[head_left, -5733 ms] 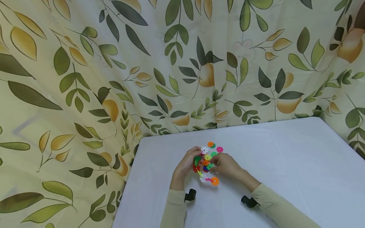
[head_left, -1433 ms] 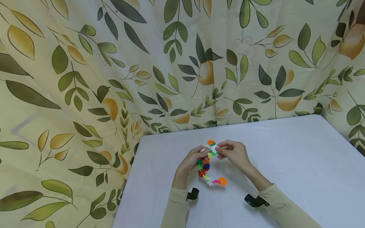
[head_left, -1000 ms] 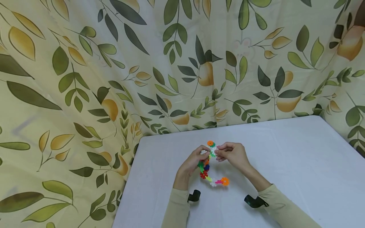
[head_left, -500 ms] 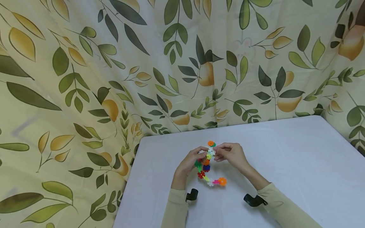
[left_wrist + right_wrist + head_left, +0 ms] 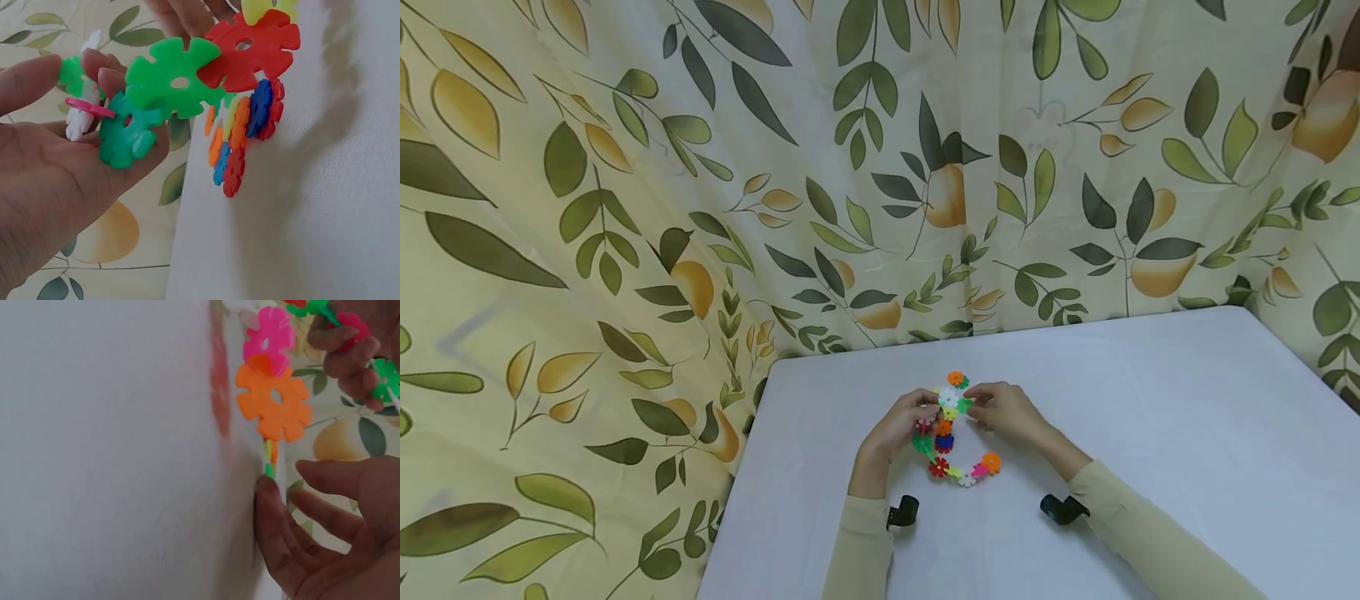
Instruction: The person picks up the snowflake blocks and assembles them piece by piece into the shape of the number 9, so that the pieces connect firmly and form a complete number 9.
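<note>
A chain of notched, flower-shaped plastic discs (image 5: 944,427) in several colours is joined edge to edge above the table. My left hand (image 5: 898,427) grips it on its left side, with a green disc (image 5: 72,75) by the thumb tip and white and pink discs (image 5: 87,107) near the fingers. A large green disc (image 5: 175,78) and a red one (image 5: 253,50) hang off beyond. My right hand (image 5: 1009,410) is at the right side of the upper chain. Its fingertips touch or nearly touch a green disc (image 5: 964,406), and the thumb stands apart from the fingers in the right wrist view.
The chain's lower end curves right to a pink and an orange disc (image 5: 992,463). An orange disc (image 5: 957,378) tops the far end. A white-covered table (image 5: 1120,400) lies below, with a leaf-patterned curtain (image 5: 820,167) behind. Black wrist cameras (image 5: 903,511) sit on both wrists.
My right hand, which pinched a white disc at the upper chain, has loosened and lowered slightly to the green disc. The chain's lower orange end has risen a little.
</note>
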